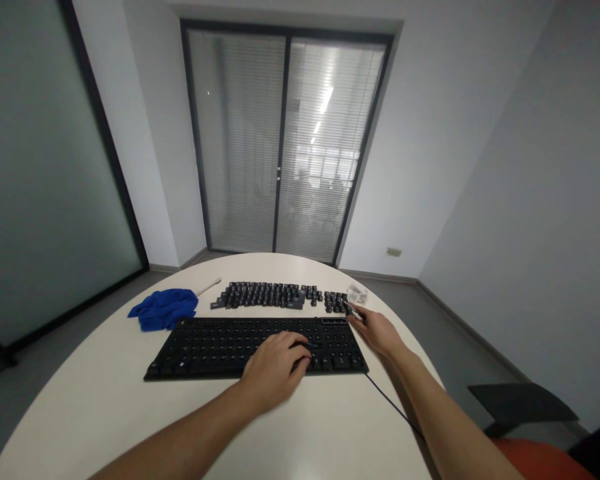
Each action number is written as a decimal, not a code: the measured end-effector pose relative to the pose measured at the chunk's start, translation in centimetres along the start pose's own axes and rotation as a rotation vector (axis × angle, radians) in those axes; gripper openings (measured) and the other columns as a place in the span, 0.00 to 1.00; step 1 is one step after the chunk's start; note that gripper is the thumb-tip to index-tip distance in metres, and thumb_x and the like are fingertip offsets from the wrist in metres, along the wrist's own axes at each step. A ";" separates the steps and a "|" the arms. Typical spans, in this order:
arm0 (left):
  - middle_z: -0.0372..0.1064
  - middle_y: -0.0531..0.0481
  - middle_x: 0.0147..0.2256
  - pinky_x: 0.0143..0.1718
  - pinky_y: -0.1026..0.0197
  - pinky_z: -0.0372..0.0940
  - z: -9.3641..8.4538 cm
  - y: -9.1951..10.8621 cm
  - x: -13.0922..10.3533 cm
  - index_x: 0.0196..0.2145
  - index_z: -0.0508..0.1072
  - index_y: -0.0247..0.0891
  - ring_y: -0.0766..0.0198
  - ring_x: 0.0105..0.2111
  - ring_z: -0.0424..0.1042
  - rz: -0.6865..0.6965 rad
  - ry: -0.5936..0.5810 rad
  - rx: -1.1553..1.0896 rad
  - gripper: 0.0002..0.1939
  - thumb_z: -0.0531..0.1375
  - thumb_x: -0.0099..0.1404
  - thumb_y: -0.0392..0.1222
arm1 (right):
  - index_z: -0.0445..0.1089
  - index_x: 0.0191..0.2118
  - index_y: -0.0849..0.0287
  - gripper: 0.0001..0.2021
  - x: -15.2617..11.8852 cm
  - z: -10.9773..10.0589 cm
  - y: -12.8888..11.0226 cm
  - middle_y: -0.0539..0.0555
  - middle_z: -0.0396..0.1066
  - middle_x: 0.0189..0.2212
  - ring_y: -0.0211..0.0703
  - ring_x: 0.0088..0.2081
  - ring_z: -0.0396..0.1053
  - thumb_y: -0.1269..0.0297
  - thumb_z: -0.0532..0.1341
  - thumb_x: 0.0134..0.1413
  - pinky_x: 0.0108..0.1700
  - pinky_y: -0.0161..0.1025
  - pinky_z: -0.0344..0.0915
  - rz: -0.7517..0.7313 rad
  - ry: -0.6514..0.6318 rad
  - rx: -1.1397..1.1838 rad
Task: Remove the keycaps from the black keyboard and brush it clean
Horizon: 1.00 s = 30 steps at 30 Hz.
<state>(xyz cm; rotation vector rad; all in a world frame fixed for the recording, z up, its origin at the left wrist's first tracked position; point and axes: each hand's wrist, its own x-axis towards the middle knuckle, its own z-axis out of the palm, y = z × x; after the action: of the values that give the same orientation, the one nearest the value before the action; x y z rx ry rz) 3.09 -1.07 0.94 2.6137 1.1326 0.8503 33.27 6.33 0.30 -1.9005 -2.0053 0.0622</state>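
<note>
A black keyboard [215,347] lies on the table, with most of its keycaps off and bare switch positions showing. My left hand [277,363] rests over its right half, fingers bent and slightly apart on the keys; I see nothing held in it. Just past the keyboard's top right corner, my right hand [373,328] is closed, its fingertips pinched around a small thin thing too small to name. Those fingertips are beside a small group of loose keycaps [334,301]. A longer set of loose black keycaps [263,294] is laid out in rows behind the keyboard.
On the round white table [180,427], a crumpled blue cloth [165,308] lies left, beside a thin white-handled brush or stick [209,287]. Clear crumpled plastic [357,294] sits behind my right hand. A black cable [393,403] runs off the right edge, near a chair [523,403].
</note>
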 end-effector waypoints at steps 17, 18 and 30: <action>0.71 0.48 0.48 0.50 0.49 0.63 -0.1 0.1 0.0 0.41 0.77 0.42 0.55 0.48 0.69 -0.007 -0.001 -0.012 0.10 0.55 0.68 0.39 | 0.69 0.58 0.50 0.22 -0.7 0.0 -0.1 0.59 0.78 0.42 0.53 0.41 0.75 0.50 0.52 0.63 0.39 0.39 0.62 -0.017 0.037 0.043; 0.71 0.48 0.48 0.50 0.49 0.63 -0.2 0.1 0.0 0.41 0.77 0.42 0.55 0.48 0.69 -0.003 -0.006 -0.012 0.10 0.55 0.68 0.39 | 0.69 0.57 0.50 0.22 -0.8 -0.1 0.0 0.59 0.78 0.42 0.53 0.42 0.75 0.50 0.51 0.64 0.39 0.39 0.62 -0.023 0.042 0.065; 0.70 0.45 0.50 0.51 0.49 0.65 0.0 -0.1 -0.4 0.43 0.75 0.40 0.52 0.50 0.68 0.046 -0.036 0.030 0.10 0.58 0.65 0.40 | 0.70 0.36 0.59 0.18 -2.2 -1.9 -8.2 0.57 0.73 0.36 0.46 0.39 0.70 0.56 0.48 0.68 0.43 0.38 0.63 -0.292 0.056 0.165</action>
<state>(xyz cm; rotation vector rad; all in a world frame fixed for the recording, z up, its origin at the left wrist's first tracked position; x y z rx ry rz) 2.88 -1.28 0.73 2.6774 1.0884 0.7985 26.08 3.03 3.83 -1.4800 -2.1458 0.0921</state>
